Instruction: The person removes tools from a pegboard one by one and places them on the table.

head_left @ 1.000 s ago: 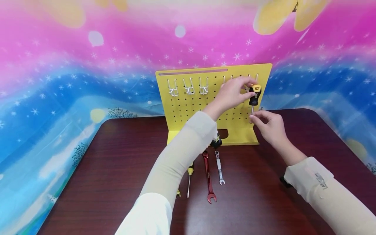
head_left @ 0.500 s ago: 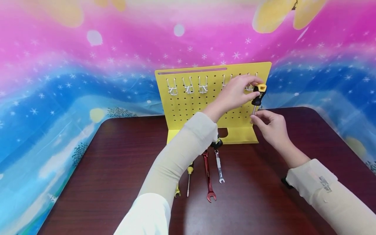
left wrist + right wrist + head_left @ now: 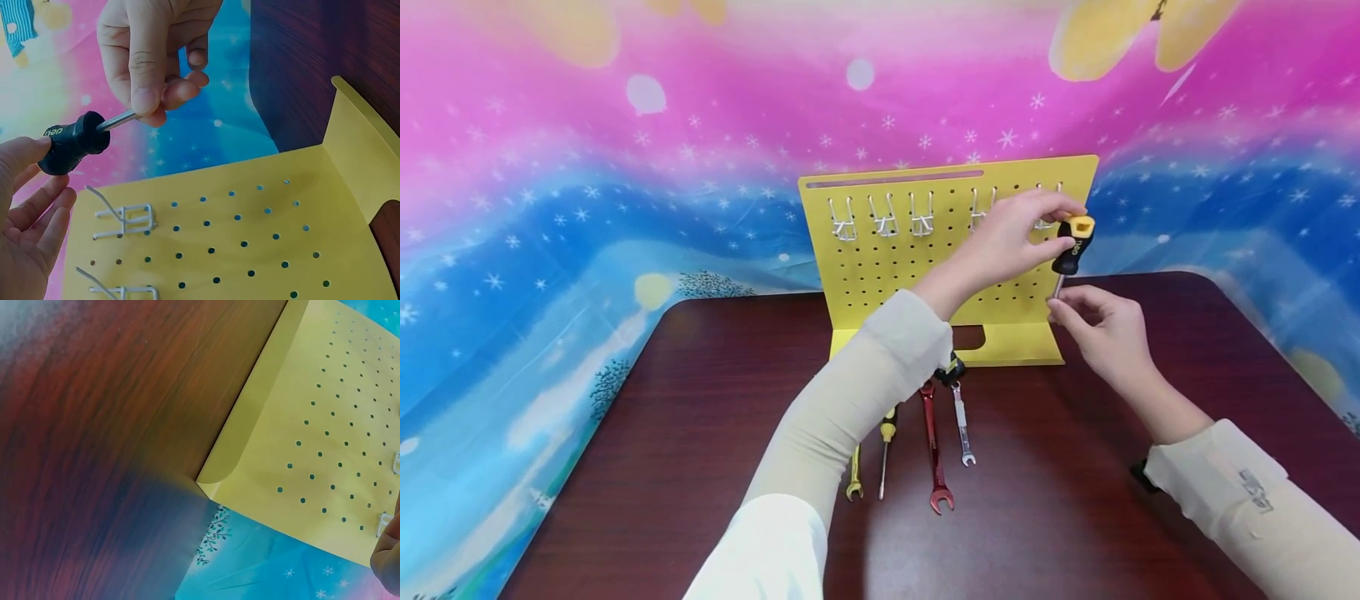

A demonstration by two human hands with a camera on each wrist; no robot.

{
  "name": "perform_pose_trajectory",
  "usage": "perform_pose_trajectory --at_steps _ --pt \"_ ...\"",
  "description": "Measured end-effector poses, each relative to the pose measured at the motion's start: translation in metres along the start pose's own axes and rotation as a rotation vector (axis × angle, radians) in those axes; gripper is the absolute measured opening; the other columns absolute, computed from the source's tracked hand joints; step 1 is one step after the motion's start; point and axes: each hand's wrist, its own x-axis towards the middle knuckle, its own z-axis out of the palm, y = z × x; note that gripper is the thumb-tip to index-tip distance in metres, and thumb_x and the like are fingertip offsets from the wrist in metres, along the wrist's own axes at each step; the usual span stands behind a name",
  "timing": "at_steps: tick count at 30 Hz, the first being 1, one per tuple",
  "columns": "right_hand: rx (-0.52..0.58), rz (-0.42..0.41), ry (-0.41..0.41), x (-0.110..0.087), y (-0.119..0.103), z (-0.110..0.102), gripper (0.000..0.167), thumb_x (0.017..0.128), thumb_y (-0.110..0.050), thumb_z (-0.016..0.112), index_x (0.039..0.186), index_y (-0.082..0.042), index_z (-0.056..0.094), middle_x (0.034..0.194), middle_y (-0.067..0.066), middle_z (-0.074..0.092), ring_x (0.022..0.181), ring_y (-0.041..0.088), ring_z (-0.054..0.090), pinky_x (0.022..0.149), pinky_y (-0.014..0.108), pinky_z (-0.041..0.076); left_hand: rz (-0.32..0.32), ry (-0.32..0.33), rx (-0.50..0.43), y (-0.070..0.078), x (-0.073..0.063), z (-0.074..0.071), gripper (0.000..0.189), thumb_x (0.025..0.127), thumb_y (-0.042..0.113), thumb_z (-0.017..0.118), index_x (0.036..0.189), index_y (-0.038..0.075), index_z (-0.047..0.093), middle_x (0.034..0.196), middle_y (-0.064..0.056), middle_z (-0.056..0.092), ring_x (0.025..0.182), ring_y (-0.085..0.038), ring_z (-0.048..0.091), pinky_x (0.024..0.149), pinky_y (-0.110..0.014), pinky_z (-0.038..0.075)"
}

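A short screwdriver (image 3: 1072, 244) with a black and yellow handle and a metal shaft is held up before the right end of the yellow pegboard (image 3: 895, 287). My left hand (image 3: 1024, 232) grips the handle between thumb and fingers. With thumb and fingertips, my right hand (image 3: 1107, 332) pinches the shaft below it; the tip is hidden. In the left wrist view, the black handle (image 3: 74, 142) lies against the left fingers while the right hand (image 3: 153, 59) holds the shaft. Beside it, a white wire hook (image 3: 128, 219) juts from the board.
Several white hooks (image 3: 883, 218) line the board's upper part. On the dark wooden table (image 3: 722, 433) lie a red wrench (image 3: 934, 450), a silver wrench (image 3: 962, 425), a yellow wrench (image 3: 854, 479), a yellow-handled screwdriver (image 3: 887, 433) and a black object (image 3: 953, 369), partly hidden by the left arm.
Both hands have shifted slightly right with the screwdriver, past the board's edge. Its handle now leans more to the right. The tools on the table stay where they were.
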Motion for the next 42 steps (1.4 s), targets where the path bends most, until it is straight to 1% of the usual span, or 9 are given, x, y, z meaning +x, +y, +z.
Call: perform_pose_trajectory --at_steps 3,10,14,19,24,28,33,37,42 --pt "0.01 -0.001 -0.004 -0.003 -0.003 -0.002 0.009 0.091 -0.008 0.071 0.094 0.001 0.074 0.073 -0.033 0.061 0.065 -0.01 0.06 0.062 0.006 0.046 0.015 -0.011 0.0 0.004 -0.002 -0.001 0.04 0.098 0.025 0.064 0.136 0.014 0.058 0.132 0.004 0.063 0.121 -0.005 0.056 0.101 -0.008 0.038" --pt "0.047 -0.015 -0.019 -0.01 -0.008 -0.004 0.008 0.09 -0.004 0.071 0.095 0.002 0.074 0.074 -0.031 0.063 0.067 -0.009 0.06 0.064 0.006 0.046 0.025 0.004 -0.022 0.007 -0.009 -0.001 0.039 0.097 0.023 0.065 0.135 0.014 0.06 0.129 0.003 0.064 0.119 -0.006 0.057 0.101 -0.012 0.04" --pt "0.042 -0.018 -0.033 -0.016 -0.013 -0.005 0.007 0.089 -0.003 0.072 0.095 0.0 0.074 0.074 -0.029 0.064 0.063 -0.006 0.059 0.06 0.008 0.045 0.041 0.001 -0.029 0.008 -0.016 -0.002 0.04 0.096 0.023 0.066 0.135 0.014 0.059 0.129 0.004 0.064 0.119 -0.005 0.056 0.101 -0.012 0.04" --pt "0.021 -0.035 -0.06 -0.024 -0.019 -0.006 0.006 0.088 -0.002 0.073 0.094 -0.004 0.074 0.074 -0.027 0.064 0.058 -0.003 0.057 0.053 0.012 0.043 0.062 -0.012 -0.013 0.01 -0.027 -0.005 0.039 0.096 0.024 0.067 0.133 0.014 0.06 0.126 0.004 0.064 0.116 -0.005 0.057 0.096 -0.011 0.04" --pt "0.021 -0.06 -0.087 -0.03 -0.019 -0.005 0.008 0.086 0.001 0.074 0.092 -0.005 0.074 0.076 -0.025 0.066 0.061 -0.004 0.059 0.057 0.009 0.046 0.064 -0.03 -0.016 0.011 -0.036 -0.007 0.038 0.095 0.024 0.067 0.131 0.014 0.061 0.123 0.003 0.065 0.113 -0.004 0.058 0.095 -0.013 0.042" --pt "0.005 -0.075 -0.119 -0.035 -0.02 -0.003 0.011 0.084 0.003 0.075 0.09 -0.006 0.075 0.077 -0.023 0.066 0.062 -0.002 0.059 0.059 0.009 0.048 0.039 -0.052 -0.023 0.009 -0.043 -0.006 0.037 0.096 0.025 0.066 0.131 0.013 0.061 0.124 0.003 0.066 0.114 -0.006 0.06 0.096 -0.015 0.044" --pt "-0.019 -0.089 -0.162 -0.041 -0.02 0.0 0.015 0.082 0.004 0.076 0.088 -0.009 0.074 0.075 -0.022 0.065 0.06 0.0 0.056 0.057 0.013 0.046 0.01 -0.072 -0.009 0.003 -0.052 -0.002 0.039 0.097 0.027 0.066 0.134 0.014 0.06 0.127 0.003 0.066 0.114 -0.006 0.059 0.098 -0.015 0.044" --pt "-0.019 -0.087 -0.186 -0.045 -0.02 0.004 0.016 0.081 0.005 0.077 0.087 -0.01 0.073 0.072 -0.012 0.068 0.061 -0.001 0.056 0.057 0.013 0.045 0.0 -0.073 -0.017 -0.002 -0.058 0.002 0.04 0.097 0.027 0.066 0.134 0.014 0.061 0.126 0.002 0.066 0.113 -0.007 0.06 0.096 -0.016 0.045" --pt "0.002 -0.073 -0.231 -0.052 -0.022 0.008 0.018 0.08 0.005 0.077 0.088 -0.01 0.073 0.07 -0.001 0.071 0.059 0.001 0.054 0.055 0.015 0.043 -0.016 -0.069 -0.042 -0.01 -0.066 0.007 0.037 0.096 0.027 0.066 0.131 0.014 0.063 0.122 0.002 0.068 0.112 -0.008 0.062 0.096 -0.021 0.047"
